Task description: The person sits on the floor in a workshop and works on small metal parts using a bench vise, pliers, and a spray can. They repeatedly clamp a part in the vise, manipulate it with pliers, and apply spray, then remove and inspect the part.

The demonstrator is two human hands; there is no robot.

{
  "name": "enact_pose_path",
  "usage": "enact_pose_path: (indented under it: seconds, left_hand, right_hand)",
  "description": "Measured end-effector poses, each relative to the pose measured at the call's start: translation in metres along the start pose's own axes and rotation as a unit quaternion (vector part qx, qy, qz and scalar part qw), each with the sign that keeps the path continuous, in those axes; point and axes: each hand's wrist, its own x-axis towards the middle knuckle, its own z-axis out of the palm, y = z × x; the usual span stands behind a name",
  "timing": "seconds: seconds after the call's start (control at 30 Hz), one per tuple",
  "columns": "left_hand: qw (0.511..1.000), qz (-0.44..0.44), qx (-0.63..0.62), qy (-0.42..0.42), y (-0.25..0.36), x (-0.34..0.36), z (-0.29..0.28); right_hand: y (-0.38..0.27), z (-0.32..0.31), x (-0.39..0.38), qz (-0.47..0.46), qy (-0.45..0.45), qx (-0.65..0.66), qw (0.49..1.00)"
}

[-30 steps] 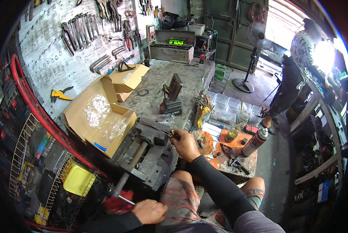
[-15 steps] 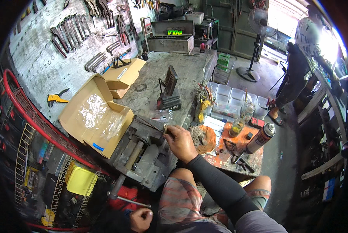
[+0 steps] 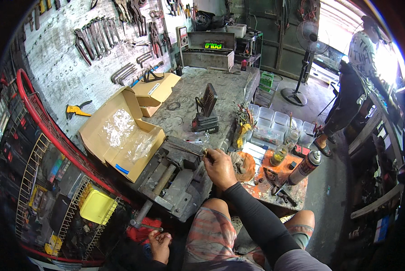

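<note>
My right hand (image 3: 220,169) is closed in a pinch on a small brass-coloured piece (image 3: 205,152) at the right end of the bench vise's jaws. Its fingers cover most of that piece. The grey vise (image 3: 177,192) is mounted at the near edge of the bench, with its screw (image 3: 144,212) pointing toward me. Low in front of it, my left hand (image 3: 160,247) has curled fingers at the free end of the metal vise handle (image 3: 149,227). A thin dark strip (image 3: 184,145) lies along the jaws.
An open cardboard box (image 3: 121,135) with clear plastic wrap stands left of the vise. Behind lies a cordless tool battery (image 3: 205,123). At right, a small orange-stained table (image 3: 274,189) bears a spray can (image 3: 305,167) and jars. Another person (image 3: 351,81) stands far right.
My left hand has risen from below to the vise handle's end, and the handle sits turned higher. The right hand keeps its pinch at the jaws. The whole view has shifted slightly.
</note>
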Motion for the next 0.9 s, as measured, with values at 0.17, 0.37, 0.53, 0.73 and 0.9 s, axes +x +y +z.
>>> enact_pose_path:
  seconds: [0.17, 0.37, 0.53, 0.73, 0.9]
  left_hand:
    - [0.996, -0.059, -0.039, 0.05, 0.023, -0.006, 0.022]
    - [0.995, -0.084, 0.028, -0.044, 0.001, 0.02, 0.0]
    - [0.934, -0.148, 0.188, -0.266, 0.0, 0.029, -0.019]
    - [0.87, -0.038, -0.193, -0.453, 0.118, -0.034, 0.005]
    - [0.907, 0.23, -0.309, -0.17, 0.225, 0.031, -0.009]
  right_hand:
    - [0.005, 0.002, -0.008, 0.014, 0.009, -0.015, 1.0]
    - [-0.004, 0.002, -0.007, 0.021, -0.017, -0.015, 1.0]
    - [0.003, 0.005, -0.008, -0.007, -0.01, -0.037, 0.999]
    - [0.009, -0.001, -0.009, 0.015, -0.02, -0.028, 0.999]
    - [0.008, -0.006, -0.006, 0.014, -0.013, -0.051, 0.999]
